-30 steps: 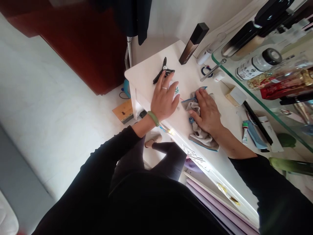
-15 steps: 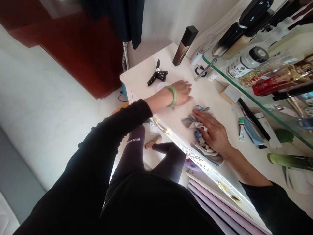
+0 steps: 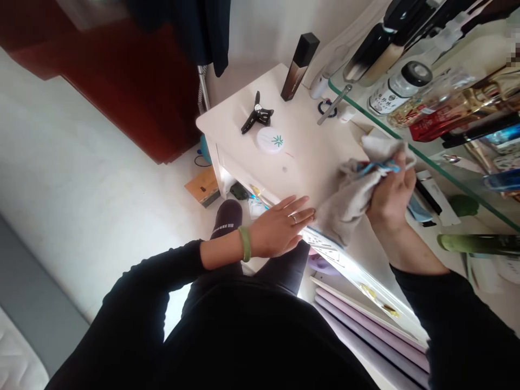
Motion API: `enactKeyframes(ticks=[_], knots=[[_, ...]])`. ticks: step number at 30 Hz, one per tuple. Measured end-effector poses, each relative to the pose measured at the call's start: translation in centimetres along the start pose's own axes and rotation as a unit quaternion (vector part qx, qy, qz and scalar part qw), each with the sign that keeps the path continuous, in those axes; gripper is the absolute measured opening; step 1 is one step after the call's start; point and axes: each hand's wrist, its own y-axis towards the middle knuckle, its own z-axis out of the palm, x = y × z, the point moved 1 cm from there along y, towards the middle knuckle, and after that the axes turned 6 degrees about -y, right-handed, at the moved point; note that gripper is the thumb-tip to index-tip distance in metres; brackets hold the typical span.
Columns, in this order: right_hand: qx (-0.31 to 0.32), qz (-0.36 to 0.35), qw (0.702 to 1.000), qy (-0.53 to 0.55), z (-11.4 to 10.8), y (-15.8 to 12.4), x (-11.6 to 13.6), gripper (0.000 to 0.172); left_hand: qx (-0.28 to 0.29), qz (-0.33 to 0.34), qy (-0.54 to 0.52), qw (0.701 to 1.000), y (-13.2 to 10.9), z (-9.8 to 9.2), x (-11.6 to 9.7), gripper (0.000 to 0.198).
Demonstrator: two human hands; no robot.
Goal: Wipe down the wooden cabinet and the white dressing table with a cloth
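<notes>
My right hand point(image 3: 392, 192) grips a greyish cloth point(image 3: 345, 200) with blue edging, lifted partly off the white dresser top point(image 3: 303, 173). The cloth hangs in loose folds and is a little blurred. Beside its lower left corner is my left hand point(image 3: 284, 225), wearing a ring and a green bangle point(image 3: 245, 244). Its fingers are stretched out at the dresser's front edge; whether the fingertips touch the cloth I cannot tell. A round white case point(image 3: 270, 140) with a green mark and a black hair clip point(image 3: 257, 114) lie farther left on the top.
A tall dark box-shaped bottle point(image 3: 299, 67) stands at the back corner. Over the right side runs a glass shelf point(image 3: 406, 142) crowded with bottles, including a black-capped jar point(image 3: 400, 89). Beneath it lie tubes and a green bottle point(image 3: 479, 244). An orange box point(image 3: 203, 187) sits on the floor.
My left hand has drawn back from the dresser top to its front edge, uncovering the round white case. My right hand has raised the cloth and moved it up and right.
</notes>
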Motion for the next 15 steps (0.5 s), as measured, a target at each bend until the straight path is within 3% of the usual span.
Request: enactKeyframes(ticks=[2,4,8,11,15], knots=[[0.026,-0.090,0.993,-0.075,2.6,2.3,0.9,0.079,-0.013,-0.013,-0.002,1.000,-0.4,0.3,-0.4,0.052],[0.103,-0.173,0.963,-0.180,5.4,3.8,1.2,0.080,-0.022,-0.022,-0.008,0.999,-0.6,0.4,-0.7,0.051],[0.267,-0.215,0.899,-0.271,8.5,4.1,0.4,0.081,-0.043,-0.031,-0.026,0.998,-2.3,0.6,-0.4,0.048],[0.308,-0.208,0.887,-0.276,7.6,2.3,0.6,0.075,-0.105,-0.066,-0.058,0.991,-4.9,1.0,0.8,0.046],[0.341,-0.236,0.872,-0.261,4.3,-3.2,3.4,0.066,-0.260,-0.108,-0.131,0.951,-8.5,2.0,2.9,0.048]])
